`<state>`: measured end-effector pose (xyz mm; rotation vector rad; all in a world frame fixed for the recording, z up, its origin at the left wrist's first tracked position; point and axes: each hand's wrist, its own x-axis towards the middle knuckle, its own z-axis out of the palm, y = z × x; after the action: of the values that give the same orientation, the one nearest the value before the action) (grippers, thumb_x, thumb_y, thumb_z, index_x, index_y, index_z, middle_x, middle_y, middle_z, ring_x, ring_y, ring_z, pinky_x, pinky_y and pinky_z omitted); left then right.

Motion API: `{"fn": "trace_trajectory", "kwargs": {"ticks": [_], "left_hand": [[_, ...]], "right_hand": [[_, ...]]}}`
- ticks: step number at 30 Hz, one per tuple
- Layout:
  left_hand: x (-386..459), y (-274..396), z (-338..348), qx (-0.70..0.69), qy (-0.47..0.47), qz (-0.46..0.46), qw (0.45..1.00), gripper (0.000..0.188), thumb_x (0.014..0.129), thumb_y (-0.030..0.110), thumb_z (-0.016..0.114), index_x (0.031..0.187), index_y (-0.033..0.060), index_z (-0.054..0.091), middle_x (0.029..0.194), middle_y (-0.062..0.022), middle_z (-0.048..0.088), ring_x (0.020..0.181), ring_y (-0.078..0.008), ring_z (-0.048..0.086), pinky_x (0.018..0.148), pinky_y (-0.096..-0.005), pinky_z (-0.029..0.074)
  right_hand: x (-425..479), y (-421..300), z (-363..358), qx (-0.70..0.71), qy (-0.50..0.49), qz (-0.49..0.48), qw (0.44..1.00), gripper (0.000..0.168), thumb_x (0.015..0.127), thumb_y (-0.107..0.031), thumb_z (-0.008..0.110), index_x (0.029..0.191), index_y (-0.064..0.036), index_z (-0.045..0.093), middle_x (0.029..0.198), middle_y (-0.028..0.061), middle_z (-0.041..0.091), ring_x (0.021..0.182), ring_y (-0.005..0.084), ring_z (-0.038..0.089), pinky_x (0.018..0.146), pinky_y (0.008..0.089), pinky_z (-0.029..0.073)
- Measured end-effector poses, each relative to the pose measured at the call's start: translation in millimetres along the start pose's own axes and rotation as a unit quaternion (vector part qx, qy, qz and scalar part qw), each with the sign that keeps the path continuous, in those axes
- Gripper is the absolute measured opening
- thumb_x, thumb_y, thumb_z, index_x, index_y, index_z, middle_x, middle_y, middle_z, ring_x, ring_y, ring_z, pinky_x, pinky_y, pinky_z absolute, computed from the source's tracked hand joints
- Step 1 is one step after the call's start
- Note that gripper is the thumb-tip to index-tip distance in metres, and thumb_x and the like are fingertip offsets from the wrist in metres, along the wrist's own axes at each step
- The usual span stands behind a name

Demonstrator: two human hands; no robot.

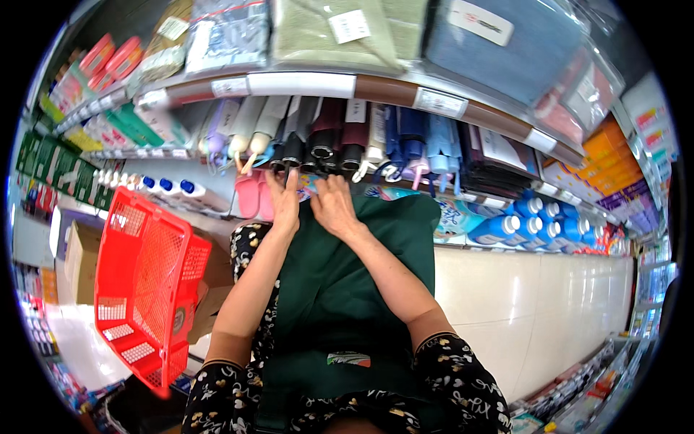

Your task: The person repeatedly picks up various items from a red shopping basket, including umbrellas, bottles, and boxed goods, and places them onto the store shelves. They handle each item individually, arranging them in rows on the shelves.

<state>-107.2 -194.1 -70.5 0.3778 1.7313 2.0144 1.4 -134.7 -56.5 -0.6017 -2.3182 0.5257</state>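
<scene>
Folded umbrellas lie in a row on a shelf, handles facing me. Among them are dark maroon umbrellas (327,122), pale grey ones (246,119) and a light blue one (440,135). My left hand (284,203) reaches up to the black umbrella handles (293,152), with a dark strap showing between its thumb and fingers. Beside it, my right hand (337,209) has its fingertips just below the black handles next to the maroon umbrellas. The fingertips of both hands are partly hidden, so any grip is unclear.
A red plastic basket (152,282) stands tilted at my left, near cardboard boxes (84,260). Pink slippers (255,198) hang below the umbrellas. Blue bottles (499,228) line the lower shelf to the right. Bagged textiles (347,32) fill the shelf above, behind a price rail (301,85).
</scene>
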Motion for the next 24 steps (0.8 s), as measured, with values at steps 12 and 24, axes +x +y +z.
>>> {"fn": "trace_trajectory", "kwargs": {"ticks": [12, 24], "left_hand": [[-123.3, 50.8, 96.1, 0.033, -0.354, 0.185, 0.916, 0.047, 0.091, 0.004, 0.049, 0.136, 0.0024, 0.038, 0.113, -0.0086, 0.05, 0.097, -0.0142, 0.049, 0.083, -0.0259, 0.043], [-103.9, 67.4, 299.0, 0.043, -0.4, -0.056, 0.914, 0.048, 0.087, 0.025, 0.059, 0.114, -0.0131, 0.051, 0.077, -0.0132, 0.061, 0.06, -0.0165, 0.061, 0.053, -0.0285, 0.051]], "right_hand": [[-38.4, 17.8, -148.7, -0.041, 0.292, 0.021, 0.955, 0.021, 0.076, 0.002, 0.06, 0.097, 0.001, 0.059, 0.097, 0.0162, 0.059, 0.091, 0.0331, 0.056, 0.08, 0.0397, 0.046], [-57.2, 197.7, -321.3, -0.338, 0.252, 0.242, 0.874, 0.035, 0.089, -0.024, 0.054, 0.11, 0.004, 0.061, 0.11, 0.0283, 0.056, 0.097, 0.0437, 0.054, 0.082, 0.0495, 0.043]]}}
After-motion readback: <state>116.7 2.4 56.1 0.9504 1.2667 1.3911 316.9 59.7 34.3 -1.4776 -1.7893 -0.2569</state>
